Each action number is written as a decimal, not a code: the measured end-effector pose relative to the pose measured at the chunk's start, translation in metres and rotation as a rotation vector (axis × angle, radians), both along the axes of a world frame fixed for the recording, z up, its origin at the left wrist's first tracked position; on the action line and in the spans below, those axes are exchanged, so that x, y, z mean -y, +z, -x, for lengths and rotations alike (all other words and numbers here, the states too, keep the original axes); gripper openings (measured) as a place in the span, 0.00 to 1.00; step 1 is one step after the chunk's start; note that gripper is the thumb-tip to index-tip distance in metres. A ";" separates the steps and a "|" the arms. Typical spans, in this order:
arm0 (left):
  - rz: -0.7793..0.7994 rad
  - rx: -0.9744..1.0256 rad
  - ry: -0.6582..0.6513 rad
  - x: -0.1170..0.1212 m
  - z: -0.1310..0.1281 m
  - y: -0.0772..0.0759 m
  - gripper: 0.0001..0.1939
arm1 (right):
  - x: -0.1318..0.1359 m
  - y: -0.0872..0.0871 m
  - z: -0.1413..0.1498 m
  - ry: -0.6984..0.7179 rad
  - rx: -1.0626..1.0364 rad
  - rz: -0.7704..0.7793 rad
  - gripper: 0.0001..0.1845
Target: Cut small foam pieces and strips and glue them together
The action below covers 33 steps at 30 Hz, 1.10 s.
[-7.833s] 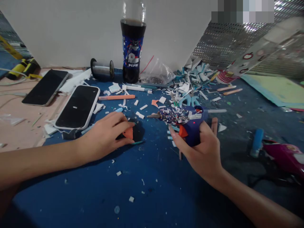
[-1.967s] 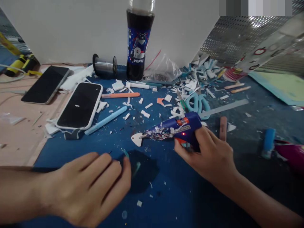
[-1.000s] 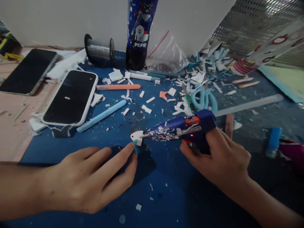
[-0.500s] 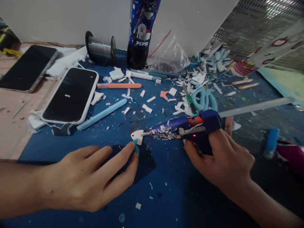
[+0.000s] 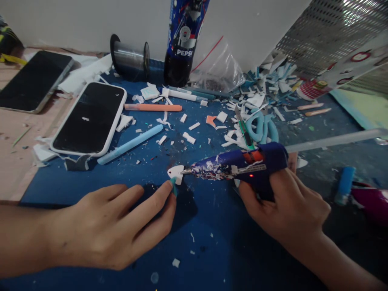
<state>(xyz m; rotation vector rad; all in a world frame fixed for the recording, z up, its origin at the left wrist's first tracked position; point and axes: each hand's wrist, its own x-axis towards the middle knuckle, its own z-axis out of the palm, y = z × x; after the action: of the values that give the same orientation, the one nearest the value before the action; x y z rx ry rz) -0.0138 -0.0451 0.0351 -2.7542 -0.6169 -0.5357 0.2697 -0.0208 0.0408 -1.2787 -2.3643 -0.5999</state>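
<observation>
My left hand pinches a small white cut-out piece with a dark dot and a teal part at its lower edge. In my right hand is a blue hot glue gun, its red light lit and its barrel speckled with paper-like scraps. The metal nozzle tip meets the right edge of the white piece. A translucent glue stick sticks out of the gun's back. The fingertips of my left hand partly hide the teal part.
Beyond my hands lie a green cutter knife, blue-handled scissors, a light blue marker, an orange marker and scattered white scraps. Two phones are at the left. A Pepsi bottle and a wire spool stand behind.
The glue gun and my right hand have shifted slightly right, with the nozzle still at the white piece. My left hand holds almost the same place. The view has tilted a little.
</observation>
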 end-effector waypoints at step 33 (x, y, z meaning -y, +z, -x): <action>-0.007 -0.017 -0.005 0.000 0.002 0.000 0.14 | 0.002 0.003 -0.002 -0.024 0.023 0.018 0.10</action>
<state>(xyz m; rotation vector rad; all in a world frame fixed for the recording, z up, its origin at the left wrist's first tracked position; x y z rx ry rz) -0.0156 -0.0453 0.0347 -2.7517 -0.6027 -0.5136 0.2720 -0.0233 0.0433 -1.3167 -2.3814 -0.6044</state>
